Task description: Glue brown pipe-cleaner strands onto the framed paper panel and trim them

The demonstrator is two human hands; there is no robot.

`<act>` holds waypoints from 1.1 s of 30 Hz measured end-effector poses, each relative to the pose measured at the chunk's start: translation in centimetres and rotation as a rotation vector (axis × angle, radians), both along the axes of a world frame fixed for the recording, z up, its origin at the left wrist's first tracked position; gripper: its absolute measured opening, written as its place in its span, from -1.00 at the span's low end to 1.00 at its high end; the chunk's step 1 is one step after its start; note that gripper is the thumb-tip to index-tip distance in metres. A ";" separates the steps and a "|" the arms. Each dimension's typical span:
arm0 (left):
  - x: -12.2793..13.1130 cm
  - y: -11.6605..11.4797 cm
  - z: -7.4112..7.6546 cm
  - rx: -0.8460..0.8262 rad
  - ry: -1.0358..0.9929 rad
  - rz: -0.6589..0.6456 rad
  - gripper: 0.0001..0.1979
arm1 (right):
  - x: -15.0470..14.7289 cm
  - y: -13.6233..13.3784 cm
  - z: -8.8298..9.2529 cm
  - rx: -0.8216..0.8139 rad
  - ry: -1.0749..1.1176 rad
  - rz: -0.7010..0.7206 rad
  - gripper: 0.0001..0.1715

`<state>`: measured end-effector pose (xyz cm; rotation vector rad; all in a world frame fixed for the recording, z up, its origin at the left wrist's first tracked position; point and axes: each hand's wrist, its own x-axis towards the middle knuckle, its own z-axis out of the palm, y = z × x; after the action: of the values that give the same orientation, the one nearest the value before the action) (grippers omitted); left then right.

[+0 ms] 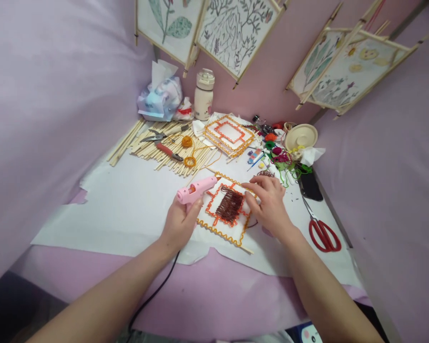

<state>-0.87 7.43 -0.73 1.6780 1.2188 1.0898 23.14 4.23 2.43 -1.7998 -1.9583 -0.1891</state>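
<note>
1. The desk (125, 214) is covered with a white sheet, torn along its front and left edges, with pink-purple fabric (200, 295) showing below.
2. Pale purple drapery (57, 95) closes in the left side; a pink wall (300, 57) stands behind, with framed drawings (239, 33) hanging from it on thin sticks.
3. Near the middle of the desk lies a white panel (227, 229), bordered in wavy yellow and orange yarn, with rows of brown yarn (229, 206) at its centre.
4. The left hand (180, 221) is wrapped around the handle of a pink glue gun (196, 187), its nozzle above the panel's far-left edge; a black cord (157, 288) trails below the wrist.
5. The right hand (270, 200) bends its fingers over the panel's right side; whether they pinch anything I cannot tell.
6. Behind, on the left, pruning shears (168, 151) and an orange yarn ball (187, 141) rest on spread wooden sticks (139, 147), near a tissue pack (160, 102) and a bottle (203, 97).
7. A second yarn-edged panel (229, 133) lies farther back, beside tangled coloured yarn (279, 155).
8. Toward the right edge are a dark phone (310, 185) and red-handled scissors (324, 234).
</note>
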 end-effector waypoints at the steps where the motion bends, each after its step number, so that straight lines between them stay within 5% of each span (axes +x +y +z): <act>1: 0.0 0.0 0.1 -0.003 0.000 -0.002 -0.77 | 0.7 -0.5 0.1 0.017 0.001 -0.019 -0.73; 5: 0.1 0.0 0.2 -0.023 -0.009 -0.012 -0.77 | 3.5 -3.1 0.4 -0.023 -0.024 -0.055 -0.78; 11: 0.2 -0.1 0.2 -0.056 -0.012 0.017 -0.77 | 5.0 -6.3 0.2 -0.291 -0.029 0.146 -0.81; 24: 0.1 -0.1 0.2 -0.080 -0.011 0.026 -0.79 | 4.4 -5.3 -1.7 -0.343 0.012 0.242 -0.82; 27: 0.1 -0.1 0.1 -0.071 -0.011 0.031 -0.79 | 4.6 -5.9 -1.6 -0.318 0.010 0.107 -0.82; 33: 0.3 -0.1 0.3 -0.085 -0.016 0.013 -0.79 | 5.6 -8.3 -1.6 -0.179 -0.020 -0.499 -0.81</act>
<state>-0.61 7.33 -0.46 1.5960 1.2500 1.0431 28.75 -4.07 0.81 -2.3885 -1.5431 -0.1957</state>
